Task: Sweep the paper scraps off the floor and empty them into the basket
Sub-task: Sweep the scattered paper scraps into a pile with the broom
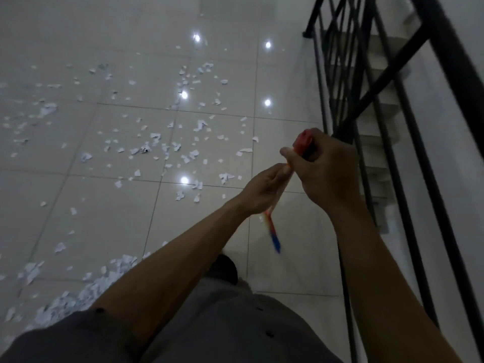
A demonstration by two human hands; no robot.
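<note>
White paper scraps [157, 142] lie scattered over the glossy tiled floor, with a denser heap [86, 292] at the lower left. Both hands hold a broom handle [273, 231], which is red and orange with a blue lower section and looks blurred. My right hand [324, 166] grips the red top end of the handle. My left hand [264, 189] is closed around the handle just below it. The broom's head is hidden behind my arms and body. No basket is in view.
A black metal stair railing [366, 74] runs along the right side, with steps [377, 132] descending behind it. My dark shoe [222, 268] stands on the tiles below the hands. Ceiling lights reflect as bright spots on the floor [288, 271].
</note>
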